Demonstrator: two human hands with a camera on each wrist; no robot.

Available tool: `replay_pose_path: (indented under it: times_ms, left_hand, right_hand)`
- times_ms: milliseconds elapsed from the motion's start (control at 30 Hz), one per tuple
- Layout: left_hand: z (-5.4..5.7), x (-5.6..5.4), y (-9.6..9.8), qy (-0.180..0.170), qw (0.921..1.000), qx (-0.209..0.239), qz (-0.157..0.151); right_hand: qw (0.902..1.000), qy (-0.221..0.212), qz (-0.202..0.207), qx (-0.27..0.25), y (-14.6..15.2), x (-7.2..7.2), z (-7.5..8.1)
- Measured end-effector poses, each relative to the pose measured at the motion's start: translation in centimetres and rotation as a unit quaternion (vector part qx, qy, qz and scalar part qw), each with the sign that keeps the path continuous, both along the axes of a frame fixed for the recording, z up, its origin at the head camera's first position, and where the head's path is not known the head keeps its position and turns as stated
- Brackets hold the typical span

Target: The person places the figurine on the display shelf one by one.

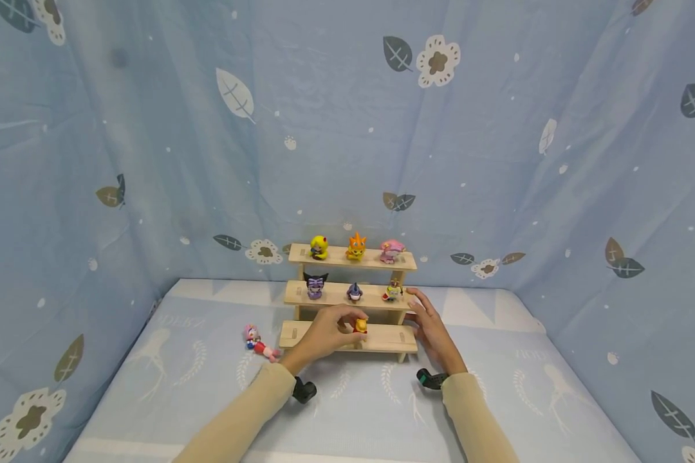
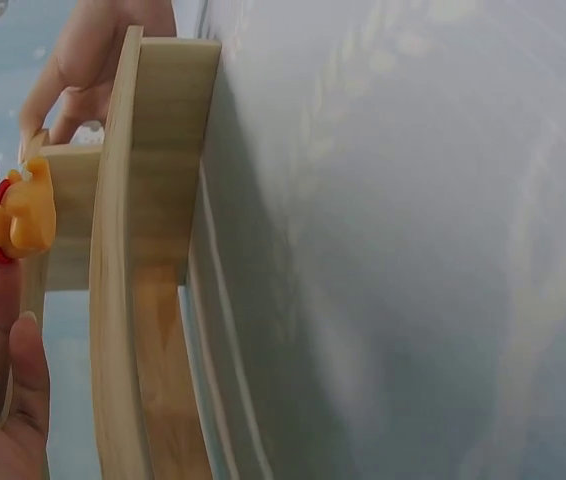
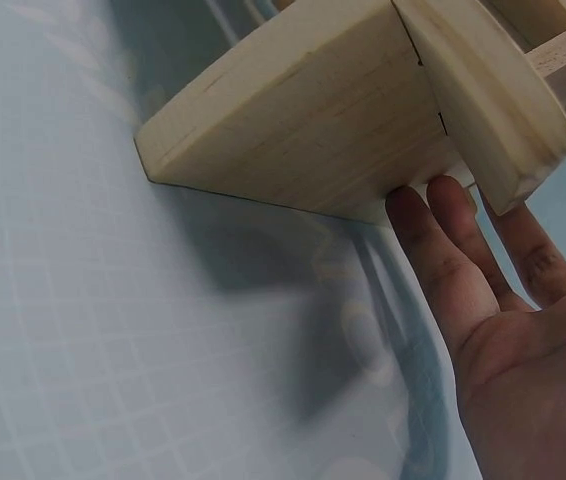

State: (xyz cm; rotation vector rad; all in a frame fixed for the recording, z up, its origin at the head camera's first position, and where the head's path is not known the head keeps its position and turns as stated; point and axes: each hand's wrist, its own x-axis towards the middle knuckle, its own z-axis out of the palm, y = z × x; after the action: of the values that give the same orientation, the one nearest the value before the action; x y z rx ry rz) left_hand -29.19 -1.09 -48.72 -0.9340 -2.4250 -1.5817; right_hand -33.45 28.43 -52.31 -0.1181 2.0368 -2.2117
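Note:
My left hand (image 1: 324, 333) pinches a small yellow bear figurine (image 1: 361, 325) with a red shirt, over the lowest tier of a wooden three-tier display stand (image 1: 388, 337). In the left wrist view the bear figurine (image 2: 25, 218) sits between thumb and fingers; whether its base meets the tier cannot be told. My right hand (image 1: 436, 335) is at the stand's right end. In the right wrist view, its extended fingers (image 3: 448, 265) touch the stand's side panel (image 3: 303, 125).
The middle tier holds a purple-and-black figurine (image 1: 315, 287), a dark blue one (image 1: 354, 292) and a yellow one (image 1: 392, 291). Yellow (image 1: 318, 248), orange (image 1: 356, 247) and pink (image 1: 390, 251) figurines stand on top. A pink-haired figurine (image 1: 260, 346) lies on the cloth left of the stand.

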Motion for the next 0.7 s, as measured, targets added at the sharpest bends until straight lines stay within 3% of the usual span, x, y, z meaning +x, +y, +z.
replay_pose_path:
  times_ms: [700]
  left_hand:
    - [-0.9,-0.1,4.3,-0.013,0.9997,0.008,-0.018]
  right_hand:
    - [1.0,0.002,0.004,0.003,0.0,0.2,0.2]
